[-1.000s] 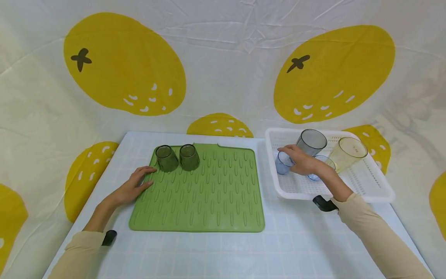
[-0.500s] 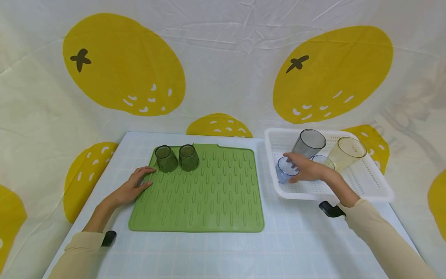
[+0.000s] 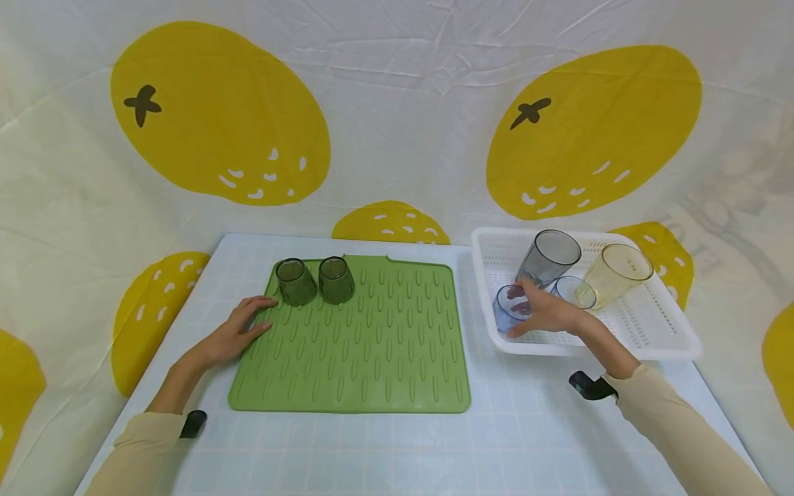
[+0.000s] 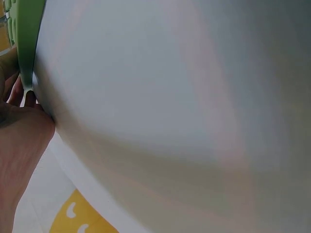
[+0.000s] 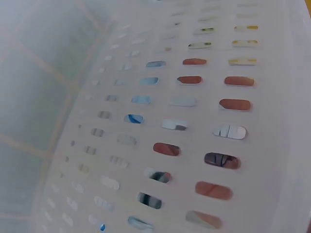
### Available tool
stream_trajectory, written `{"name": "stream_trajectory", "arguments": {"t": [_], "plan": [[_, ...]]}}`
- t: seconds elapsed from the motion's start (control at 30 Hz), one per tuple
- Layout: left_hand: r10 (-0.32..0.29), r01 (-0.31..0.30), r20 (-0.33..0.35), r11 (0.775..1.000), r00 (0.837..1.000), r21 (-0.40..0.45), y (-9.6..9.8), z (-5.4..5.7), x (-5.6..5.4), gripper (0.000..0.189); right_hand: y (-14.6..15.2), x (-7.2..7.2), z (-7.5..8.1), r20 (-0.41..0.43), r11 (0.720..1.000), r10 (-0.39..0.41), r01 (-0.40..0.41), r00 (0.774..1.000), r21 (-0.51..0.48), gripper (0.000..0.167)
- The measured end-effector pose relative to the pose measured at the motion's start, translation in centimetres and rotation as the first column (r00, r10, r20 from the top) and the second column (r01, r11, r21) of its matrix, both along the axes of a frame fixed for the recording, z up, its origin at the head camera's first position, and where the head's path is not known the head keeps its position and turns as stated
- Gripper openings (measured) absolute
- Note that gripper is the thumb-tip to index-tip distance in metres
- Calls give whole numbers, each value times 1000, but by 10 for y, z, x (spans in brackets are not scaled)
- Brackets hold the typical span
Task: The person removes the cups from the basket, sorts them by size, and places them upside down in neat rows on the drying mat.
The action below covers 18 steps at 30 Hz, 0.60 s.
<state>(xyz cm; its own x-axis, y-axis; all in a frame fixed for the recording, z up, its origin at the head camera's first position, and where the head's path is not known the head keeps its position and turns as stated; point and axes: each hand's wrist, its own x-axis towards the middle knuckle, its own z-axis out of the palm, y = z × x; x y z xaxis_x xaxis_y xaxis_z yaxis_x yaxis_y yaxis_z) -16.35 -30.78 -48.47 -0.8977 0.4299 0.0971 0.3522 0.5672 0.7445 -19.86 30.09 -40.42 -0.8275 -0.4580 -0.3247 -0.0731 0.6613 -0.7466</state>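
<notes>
At the white basket [image 3: 595,353], my right hand [image 3: 548,312] grips a small blue glass [image 3: 504,321] near its front left corner, thumb at the near side and fingers round the rim. A second blue glass [image 3: 573,293] stands just beyond this hand. In the right wrist view the slotted basket wall [image 5: 272,145] hides the hand, with bits of skin and blue showing through. My left hand [image 3: 231,339] rests at the left edge of a green ribbed mat [image 3: 372,344], fingertips on it. The left wrist view shows fingers [image 4: 9,63] against the mat's edge [image 4: 30,39].
Two dark green glasses [image 3: 298,284] stand upside down at the mat's back left. A tall grey glass [image 3: 546,260] and a tall yellow glass [image 3: 615,279] lean in the basket. A patterned cloth [image 3: 397,124] hangs behind the pale table [image 3: 347,455].
My right hand and the small blue glass have shifted toward the front of the basket, with more of the second blue glass now showing. The left hand has stayed in place.
</notes>
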Motion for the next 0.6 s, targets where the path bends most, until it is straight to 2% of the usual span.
{"name": "stream_trajectory", "arguments": {"t": [0.17,0.37,0.6], "plan": [[5,-5,7,1000,1000,-4,-1,0,0,40,3,1,-4,17,1000,-27,27,999,-13,86],[6,-6,8,1000,1000,0,-1,0,0,40,6,1,-5,82,995,-29,36,996,-89,82],[6,-6,1,1000,1000,-8,-2,-2,0,41,7,0,-8,-6,995,-50,49,999,-83,72]]}}
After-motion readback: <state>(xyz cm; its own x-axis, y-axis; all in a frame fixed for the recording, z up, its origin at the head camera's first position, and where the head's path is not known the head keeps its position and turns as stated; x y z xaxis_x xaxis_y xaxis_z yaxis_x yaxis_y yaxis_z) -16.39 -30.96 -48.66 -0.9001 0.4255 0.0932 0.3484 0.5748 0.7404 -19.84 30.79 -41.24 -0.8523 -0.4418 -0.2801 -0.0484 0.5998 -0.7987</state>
